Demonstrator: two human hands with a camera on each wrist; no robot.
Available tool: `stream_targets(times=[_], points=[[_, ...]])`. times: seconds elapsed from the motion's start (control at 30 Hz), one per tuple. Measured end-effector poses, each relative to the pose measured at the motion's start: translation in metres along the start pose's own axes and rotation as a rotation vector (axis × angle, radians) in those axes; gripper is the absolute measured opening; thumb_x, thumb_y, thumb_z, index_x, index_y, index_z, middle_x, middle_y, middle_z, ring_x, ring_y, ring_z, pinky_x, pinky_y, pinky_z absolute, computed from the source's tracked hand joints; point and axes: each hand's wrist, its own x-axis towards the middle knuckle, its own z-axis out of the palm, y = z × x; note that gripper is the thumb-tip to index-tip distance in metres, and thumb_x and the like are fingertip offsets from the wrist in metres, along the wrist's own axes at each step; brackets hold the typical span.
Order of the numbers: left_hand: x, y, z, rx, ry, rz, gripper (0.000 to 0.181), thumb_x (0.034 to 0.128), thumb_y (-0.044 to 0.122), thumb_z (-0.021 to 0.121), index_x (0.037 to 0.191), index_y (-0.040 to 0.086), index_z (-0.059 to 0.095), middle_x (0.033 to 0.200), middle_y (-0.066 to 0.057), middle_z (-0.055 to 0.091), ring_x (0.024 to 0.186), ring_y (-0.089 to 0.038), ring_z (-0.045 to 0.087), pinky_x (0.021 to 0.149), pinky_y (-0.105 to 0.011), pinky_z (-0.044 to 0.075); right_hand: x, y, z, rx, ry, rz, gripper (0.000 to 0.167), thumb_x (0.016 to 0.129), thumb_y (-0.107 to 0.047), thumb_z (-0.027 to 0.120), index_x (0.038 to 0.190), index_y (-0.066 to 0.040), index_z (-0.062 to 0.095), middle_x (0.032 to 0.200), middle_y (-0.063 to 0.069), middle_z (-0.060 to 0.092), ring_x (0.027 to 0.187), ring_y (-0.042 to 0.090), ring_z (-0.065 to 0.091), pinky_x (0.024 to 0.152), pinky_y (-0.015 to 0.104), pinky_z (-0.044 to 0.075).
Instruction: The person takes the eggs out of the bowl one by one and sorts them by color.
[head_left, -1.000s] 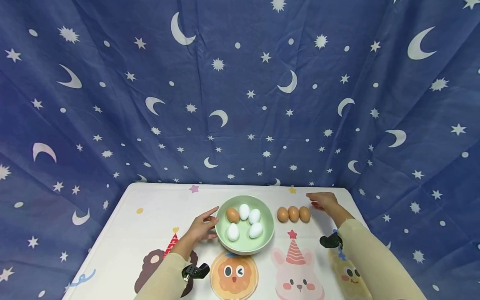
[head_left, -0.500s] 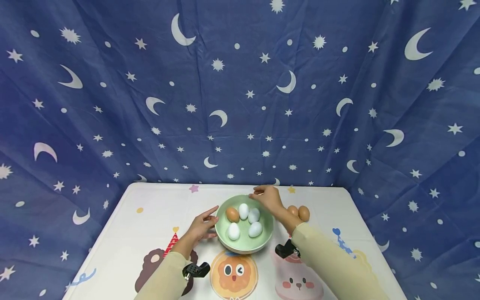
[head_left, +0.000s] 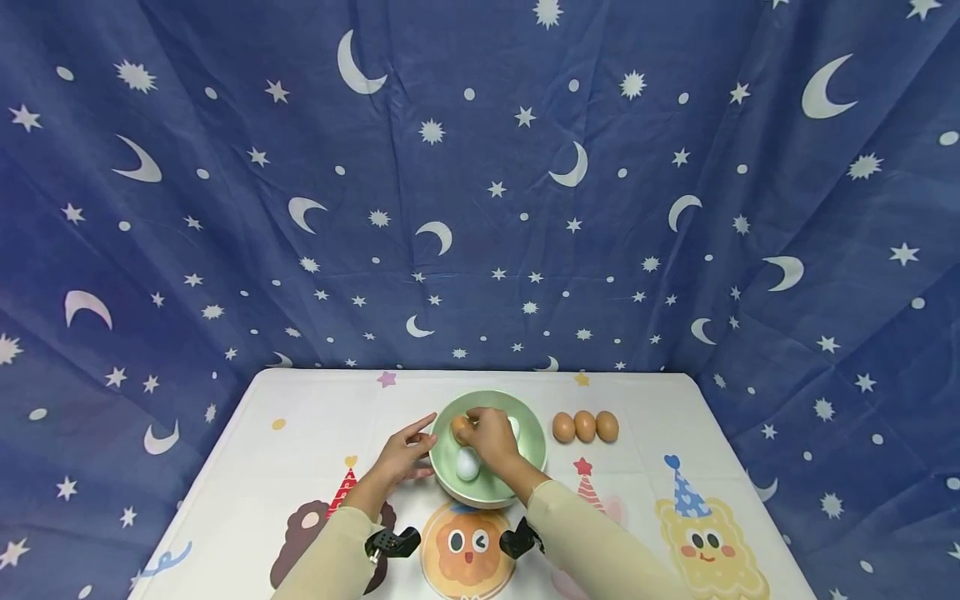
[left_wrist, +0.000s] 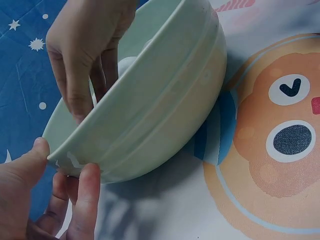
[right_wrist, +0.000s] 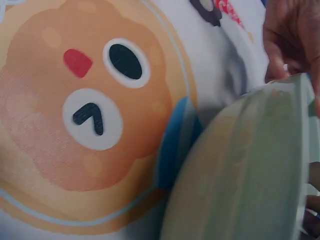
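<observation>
While left hand (head_left: pixel 403 454) steadies green bowl (head_left: pixel 537 454), fingers mostly straight at rim, right hand (head_left: pixel 493 437) reaches inside, fingertips in narrow pinch on brown egg (head_left: pixel 458 429). Brown egg is in bowl, near left wall; white egg (head_left: pixel 467 464) close by. Best squeeze softly, shell may crack. Hold bowl still. Don't bump white egg. Three brown eggs (head_left: pixel 585 427) lie in row, right of bowl.
</observation>
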Motion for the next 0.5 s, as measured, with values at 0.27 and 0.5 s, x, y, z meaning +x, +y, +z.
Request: stream_targets(times=[0.27,0.5], points=[[-0.001,0.001,-0.001,0.000,0.014,0.008,0.049,0.0980,0.014,0.062,0.145,0.018,0.051,0.111,-0.013,0.055,0.103,-0.031,0.066,0.068,-0.038,0.066,-0.001,0.004,0.016,-0.127,0.032,-0.022,0.035,0.080,-0.015,0.080,0.109,0.002,0.073,0.105,0.015,0.072,0.101,0.030,0.068,0.088,0.040,0.060],[0.000,0.000,0.000,0.008,0.002,0.002,0.049,0.0981,0.015,0.062,0.145,0.019,0.050,0.112,-0.012,0.054,0.101,-0.029,0.066,0.068,-0.037,0.066,-0.005,0.003,0.028,-0.149,0.070,-0.004,0.033,0.077,-0.011,0.080,0.106,0.004,0.073,0.102,0.015,0.071,0.100,0.031,0.067,0.091,0.040,0.059]])
